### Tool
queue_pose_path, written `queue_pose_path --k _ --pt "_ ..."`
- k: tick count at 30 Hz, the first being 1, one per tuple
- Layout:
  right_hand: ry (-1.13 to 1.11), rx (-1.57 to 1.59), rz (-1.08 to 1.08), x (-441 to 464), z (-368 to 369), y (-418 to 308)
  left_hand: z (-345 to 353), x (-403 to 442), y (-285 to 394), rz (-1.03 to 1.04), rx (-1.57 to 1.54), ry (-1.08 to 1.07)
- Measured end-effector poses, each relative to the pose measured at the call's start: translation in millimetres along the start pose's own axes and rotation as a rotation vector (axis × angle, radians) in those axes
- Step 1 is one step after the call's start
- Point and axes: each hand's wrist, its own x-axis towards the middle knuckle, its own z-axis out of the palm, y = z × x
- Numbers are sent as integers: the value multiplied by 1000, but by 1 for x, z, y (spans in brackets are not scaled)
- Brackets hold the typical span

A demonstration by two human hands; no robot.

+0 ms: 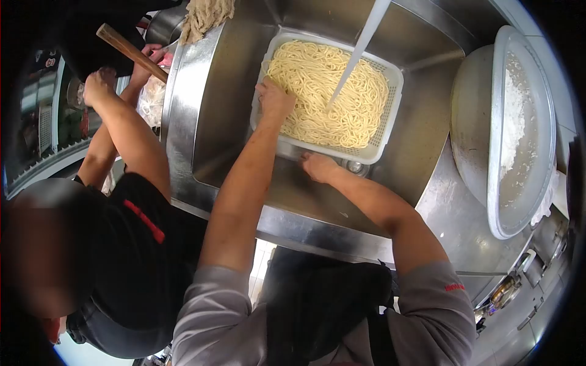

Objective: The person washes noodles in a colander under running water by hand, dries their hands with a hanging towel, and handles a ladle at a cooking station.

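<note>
A white perforated plastic basket [395, 82] of pale yellow noodles [332, 91] sits in a steel sink [244, 49]. A stream of water [357, 55] falls onto the noodles. My left hand [276, 99] is closed over the basket's left rim, its thumb side against the noodles. Below the near rim is my right hand [318, 168], its fingers curled beside a shiny metal part [355, 166]. Its fingertips are partly hidden, so I cannot make out what they grip.
A large tub [497, 134] with white powder leans on the right counter. Left of the sink, a person in black [134, 244] works with both hands [101, 85] near a wooden handle [131, 52]. A beige cloth [204, 18] hangs at the sink's far left corner.
</note>
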Motion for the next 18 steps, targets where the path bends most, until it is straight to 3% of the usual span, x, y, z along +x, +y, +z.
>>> queue_pose_path --k 3,5,9,13,18 --pt "195 -90 -132 28 42 23 13 9 -15 297 77 29" --pt "232 -242 -149 30 48 28 17 -1 -10 333 126 30" --pt "119 -162 52 37 35 27 16 -24 7 543 222 -35" --pt "27 -524 253 56 42 28 17 -37 33 565 185 -127" --pt "169 -391 307 55 56 36 23 -39 48 564 124 -149"
